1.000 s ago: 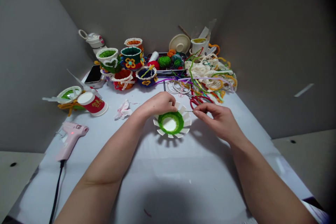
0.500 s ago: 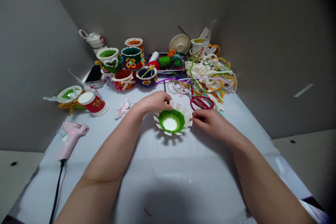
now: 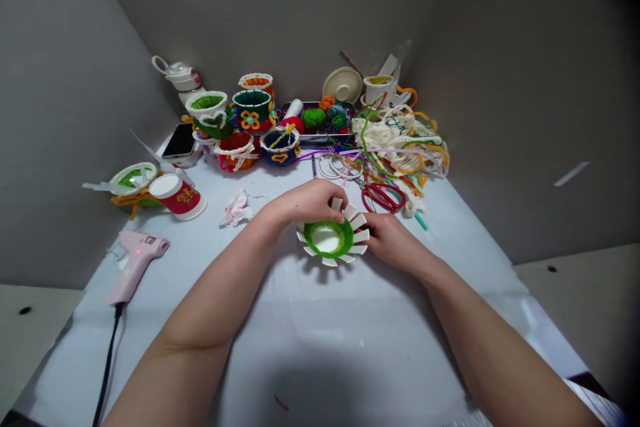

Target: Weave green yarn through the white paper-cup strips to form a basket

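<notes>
A white paper cup cut into spread strips, with green yarn woven round its base (image 3: 330, 239), rests on the table (image 3: 320, 347) at the middle. My left hand (image 3: 307, 202) curls over its far left rim, fingers closed on the strips. My right hand (image 3: 393, 240) pinches the cup's right edge, fingertips tucked under a strip; whether it also holds yarn or a needle I cannot make out.
Red-handled scissors (image 3: 383, 197) lie just beyond my right hand. A pink glue gun (image 3: 135, 260) with a black cord is at the left, near a red paper cup (image 3: 177, 195). Finished decorated cups (image 3: 250, 113), yarn balls, pipe cleaners and lace (image 3: 400, 140) crowd the back.
My right hand moved in from the right to the cup's edge. The cup shifted slightly toward me and the left hand slid further over its rim.
</notes>
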Action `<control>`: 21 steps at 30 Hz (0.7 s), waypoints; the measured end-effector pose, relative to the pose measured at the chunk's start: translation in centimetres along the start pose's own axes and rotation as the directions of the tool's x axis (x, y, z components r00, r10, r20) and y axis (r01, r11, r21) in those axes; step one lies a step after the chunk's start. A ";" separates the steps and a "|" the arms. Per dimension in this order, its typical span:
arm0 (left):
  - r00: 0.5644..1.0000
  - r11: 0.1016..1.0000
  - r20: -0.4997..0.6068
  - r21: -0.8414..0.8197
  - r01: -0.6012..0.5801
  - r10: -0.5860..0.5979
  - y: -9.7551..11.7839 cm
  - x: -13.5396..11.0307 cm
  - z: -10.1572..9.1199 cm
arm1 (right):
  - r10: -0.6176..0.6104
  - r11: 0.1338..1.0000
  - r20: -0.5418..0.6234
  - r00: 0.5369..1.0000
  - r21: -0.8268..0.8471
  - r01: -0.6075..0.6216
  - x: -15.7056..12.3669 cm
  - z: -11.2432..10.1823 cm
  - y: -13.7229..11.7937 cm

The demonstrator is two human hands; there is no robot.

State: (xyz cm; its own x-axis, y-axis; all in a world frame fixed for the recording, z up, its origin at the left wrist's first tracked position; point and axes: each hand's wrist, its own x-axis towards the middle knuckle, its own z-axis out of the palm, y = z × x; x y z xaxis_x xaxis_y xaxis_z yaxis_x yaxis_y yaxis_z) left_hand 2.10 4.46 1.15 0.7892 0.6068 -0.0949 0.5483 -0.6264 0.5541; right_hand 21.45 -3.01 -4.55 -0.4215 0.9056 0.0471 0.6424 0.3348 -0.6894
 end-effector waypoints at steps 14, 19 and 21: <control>0.985 0.983 0.006 0.053 0.173 -0.174 -1.0 -0.1 -0.5 | 0.016 0.999 -0.241 0.970 0.035 -0.007 -1.1 -3.4 -1.1; 0.988 0.987 0.007 0.048 0.156 -0.157 -0.9 0.0 -0.2 | -0.030 0.995 -0.309 0.951 0.080 0.058 -1.3 -3.1 -1.9; 0.987 0.986 0.014 0.051 0.157 -0.158 -0.8 -0.1 -0.2 | -0.064 0.993 -0.294 0.954 0.077 0.091 -1.4 -3.0 -2.0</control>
State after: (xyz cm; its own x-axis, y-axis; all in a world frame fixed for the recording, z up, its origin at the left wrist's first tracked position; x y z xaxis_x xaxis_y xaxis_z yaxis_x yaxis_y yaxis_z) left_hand 1.53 5.06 0.89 0.6966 0.6912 -0.1926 0.6786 -0.5473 0.4898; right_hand 22.65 -4.19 -1.08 -0.2555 0.9186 0.3016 0.5502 0.3947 -0.7359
